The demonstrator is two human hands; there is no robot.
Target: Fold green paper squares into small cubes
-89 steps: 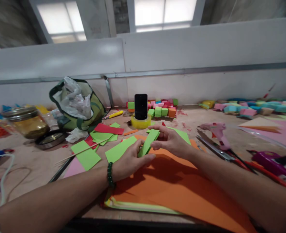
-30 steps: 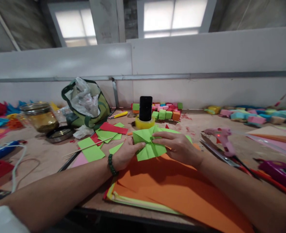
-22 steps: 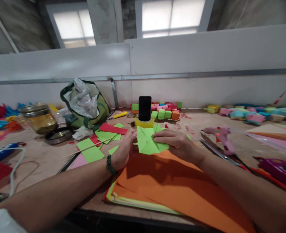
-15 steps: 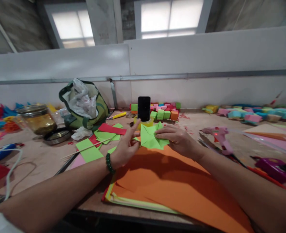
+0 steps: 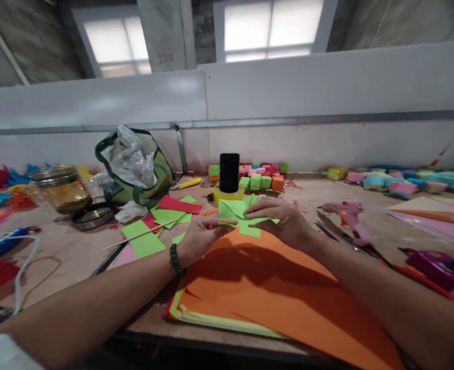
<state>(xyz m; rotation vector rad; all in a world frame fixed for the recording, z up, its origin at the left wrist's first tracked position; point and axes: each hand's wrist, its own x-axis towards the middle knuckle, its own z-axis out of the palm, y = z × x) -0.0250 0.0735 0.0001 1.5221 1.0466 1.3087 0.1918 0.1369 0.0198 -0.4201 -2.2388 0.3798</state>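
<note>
In the centre of the frame, the right hand (image 5: 290, 221) covers a part of the green paper (image 5: 232, 208), so the full shape is not clear. The phone (image 5: 229, 173) hides some cubes (image 5: 255, 181) behind it. At the lower right, the bottom edge cuts the orange sheet (image 5: 265, 288), and the right edge cuts the purple tool (image 5: 431, 264). At the upper left, the marks on the pillar (image 5: 161, 31) are too blurred to read.

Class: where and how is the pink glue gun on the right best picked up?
Take the pink glue gun by its handle, coming from the near right, probably with the right hand once free of the green paper. The handle slants toward the near right, while the nozzle points left. A red light shows on it, so the nozzle may be hot.
</note>
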